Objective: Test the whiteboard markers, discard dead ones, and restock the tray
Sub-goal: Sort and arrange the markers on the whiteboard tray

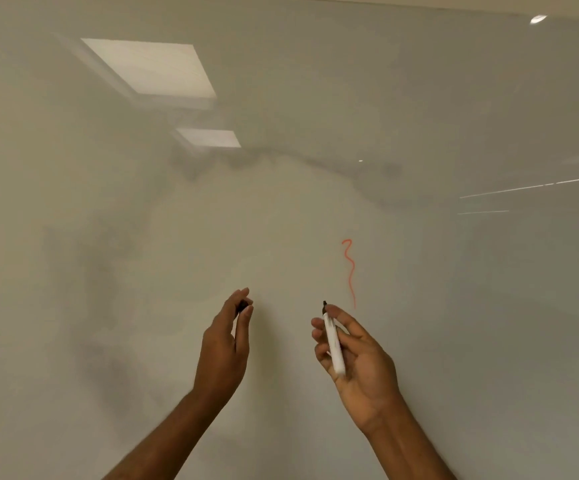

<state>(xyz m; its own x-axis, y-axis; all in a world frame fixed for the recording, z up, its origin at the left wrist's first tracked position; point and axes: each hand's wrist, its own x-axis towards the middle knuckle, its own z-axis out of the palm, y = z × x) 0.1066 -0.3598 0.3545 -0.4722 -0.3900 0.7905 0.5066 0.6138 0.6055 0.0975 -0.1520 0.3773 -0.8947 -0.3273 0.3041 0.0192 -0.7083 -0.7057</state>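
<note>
A whiteboard [177,237] fills the view. On it is a wavy red line [349,271], right of centre. My right hand [357,355] grips an uncapped white marker [333,341] with its dark tip pointing up toward the board, just below and left of the red line. The tip is a little off the board. My left hand [227,341] pinches a small dark cap [243,305] between thumb and fingertips, well to the left of the marker. The tray is out of view.
The glossy board reflects ceiling light panels [149,67] at the upper left and thin light streaks at the right. Grey smudges of wiped ink run across the board's middle. The board's top edge shows at the upper right.
</note>
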